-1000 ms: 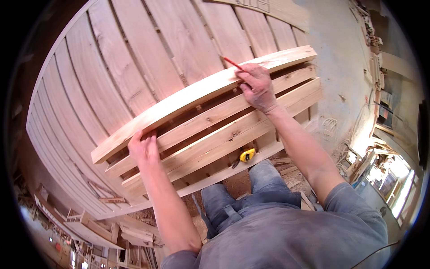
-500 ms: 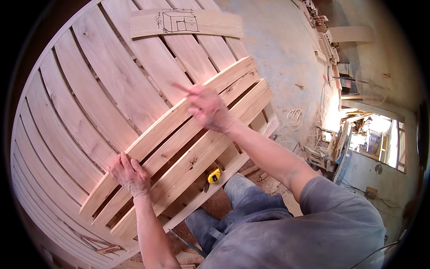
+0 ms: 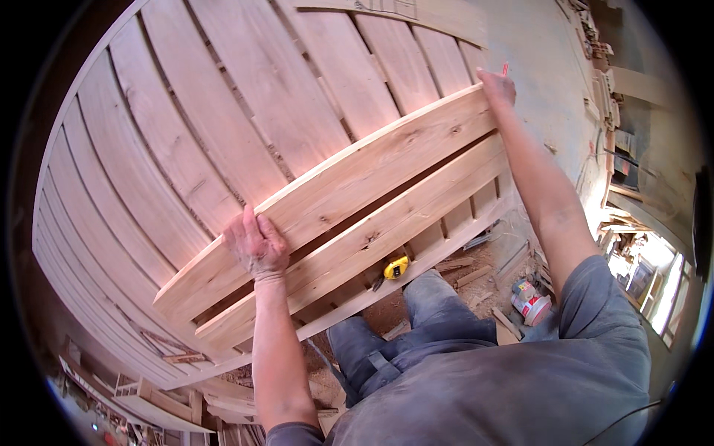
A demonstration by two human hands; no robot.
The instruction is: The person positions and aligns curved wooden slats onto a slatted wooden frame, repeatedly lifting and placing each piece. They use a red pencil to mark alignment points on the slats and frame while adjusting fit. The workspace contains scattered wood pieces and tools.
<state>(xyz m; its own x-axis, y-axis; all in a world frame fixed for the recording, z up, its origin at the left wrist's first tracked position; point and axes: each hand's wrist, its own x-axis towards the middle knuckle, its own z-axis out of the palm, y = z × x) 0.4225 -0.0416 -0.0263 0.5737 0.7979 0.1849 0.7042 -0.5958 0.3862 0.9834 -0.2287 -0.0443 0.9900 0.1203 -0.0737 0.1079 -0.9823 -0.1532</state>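
Observation:
Long, pale wooden boards lie on a large slatted wooden surface, slanting from lower left to upper right. The farther board looks wide, and a narrow gap parts it from the nearer board. Toward its left end, my left hand grips the farther board, fingers over the far edge and thumb on the near side. My right hand closes around that board's right end. A slim red pencil sticks up from the right hand; its lower part is hidden.
A yellow tape measure rests by the slatted surface's near edge. A plank with drawn lines lies at the far side. On the floor are wood scraps and a white-and-red bucket. More timber is stacked at lower left.
The two farther boards have come together, closing the gap between them. My right hand has moved from above the boards' middle to the right end. The left hand keeps its hold.

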